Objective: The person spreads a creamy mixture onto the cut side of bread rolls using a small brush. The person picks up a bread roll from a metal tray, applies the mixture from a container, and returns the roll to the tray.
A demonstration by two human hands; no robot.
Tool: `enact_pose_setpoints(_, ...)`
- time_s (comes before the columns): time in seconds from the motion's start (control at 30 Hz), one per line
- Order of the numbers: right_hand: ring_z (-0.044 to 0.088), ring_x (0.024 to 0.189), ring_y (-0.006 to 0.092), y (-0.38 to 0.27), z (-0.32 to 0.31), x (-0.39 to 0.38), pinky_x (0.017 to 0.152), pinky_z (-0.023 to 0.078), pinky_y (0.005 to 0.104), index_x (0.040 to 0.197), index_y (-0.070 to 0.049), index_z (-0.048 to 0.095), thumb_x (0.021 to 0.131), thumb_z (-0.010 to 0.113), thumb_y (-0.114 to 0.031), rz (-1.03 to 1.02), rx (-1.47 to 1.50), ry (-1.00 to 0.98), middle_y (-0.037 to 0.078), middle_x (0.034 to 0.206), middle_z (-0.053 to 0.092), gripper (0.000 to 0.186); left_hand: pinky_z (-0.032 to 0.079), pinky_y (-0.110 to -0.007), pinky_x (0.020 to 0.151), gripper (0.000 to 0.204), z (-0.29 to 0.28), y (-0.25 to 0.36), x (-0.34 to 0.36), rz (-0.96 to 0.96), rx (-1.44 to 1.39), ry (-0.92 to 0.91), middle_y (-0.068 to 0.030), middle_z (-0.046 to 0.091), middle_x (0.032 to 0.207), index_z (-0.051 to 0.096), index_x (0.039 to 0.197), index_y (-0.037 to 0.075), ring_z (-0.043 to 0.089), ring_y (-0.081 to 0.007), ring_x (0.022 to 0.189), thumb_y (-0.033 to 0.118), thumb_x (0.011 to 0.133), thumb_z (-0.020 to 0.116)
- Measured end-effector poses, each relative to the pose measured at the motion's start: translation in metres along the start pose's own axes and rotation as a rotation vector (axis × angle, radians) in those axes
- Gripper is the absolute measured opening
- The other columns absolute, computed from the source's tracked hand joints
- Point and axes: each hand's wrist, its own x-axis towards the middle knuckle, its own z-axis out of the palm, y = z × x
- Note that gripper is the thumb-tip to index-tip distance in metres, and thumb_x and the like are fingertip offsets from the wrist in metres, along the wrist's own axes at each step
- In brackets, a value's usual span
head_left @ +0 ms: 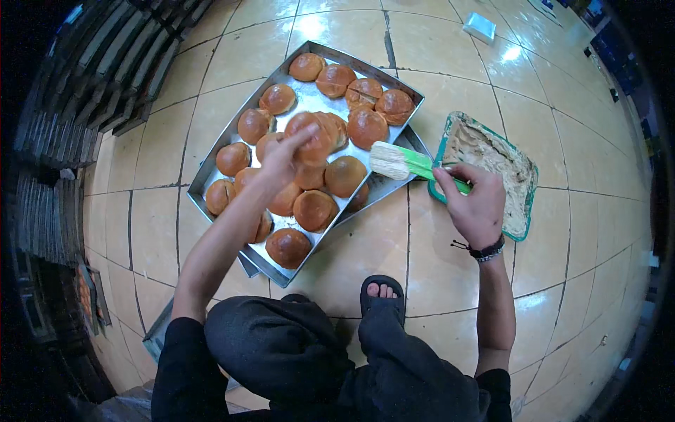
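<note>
Over the middle of a metal tray (pixel 305 91), my left hand (pixel 283 156) grips a round golden-brown bun (pixel 313 141), slightly blurred. Several glossy buns (pixel 288 247) lie around it in the tray, and some show a cut line across them. My right hand (pixel 478 204) is closed around the green handle of a spatula (pixel 415 163). Pale cream coats the spatula's broad end, which points left toward the tray's right edge. Just beyond that hand sits a green-rimmed tub (pixel 534 179) with thick beige cream (pixel 485 156) spread inside.
A second metal tray (pixel 385 187) lies askew beneath the first. Tall stacks of dark trays (pixel 105 63) stand along the left. A small pale-blue box (pixel 480 27) rests on the tiled floor (pixel 253 42) at the far right. My sandalled foot (pixel 383 295) is in front of the trays.
</note>
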Motion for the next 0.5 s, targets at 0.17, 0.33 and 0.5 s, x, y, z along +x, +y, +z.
enact_pose_setpoints(0.17,0.067,0.064,0.0292,0.032,-0.005,0.001,0.061,0.049,0.0348,0.083,-0.003,0.073,0.080,0.073,-0.029,0.175,0.036,0.008,0.014,0.070,0.068,0.025,0.042,-0.038,0.091,0.060,0.001,0.028,0.067,0.067,0.297,0.595,-0.0152,0.060,0.114,0.054,0.120,0.001,0.057,-0.0296,0.103,0.046,0.084,0.070)
enact_pose_setpoints(0.33,0.066,0.067,0.0225,0.085,-0.025,0.001,0.064,0.049,0.0318,0.084,0.002,0.071,0.083,0.073,-0.028,0.326,0.050,0.172,0.016,0.074,0.069,0.030,0.050,-0.047,0.078,0.042,0.062,-0.066,0.023,0.468,1.593,-0.338,-0.0201,0.063,0.084,0.057,0.102,-0.002,0.063,-0.0391,0.078,0.032,0.081,0.068)
enact_pose_setpoints(0.5,0.066,0.068,0.0204,0.096,-0.018,-0.003,0.065,0.048,0.0313,0.085,0.003,0.070,0.083,0.072,-0.027,0.371,0.063,0.185,0.016,0.074,0.069,0.030,0.050,-0.050,0.070,0.021,0.053,-0.106,0.021,0.566,1.773,-0.387,-0.0221,0.063,0.077,0.063,0.083,-0.001,0.063,-0.0412,0.077,0.019,0.079,0.060)
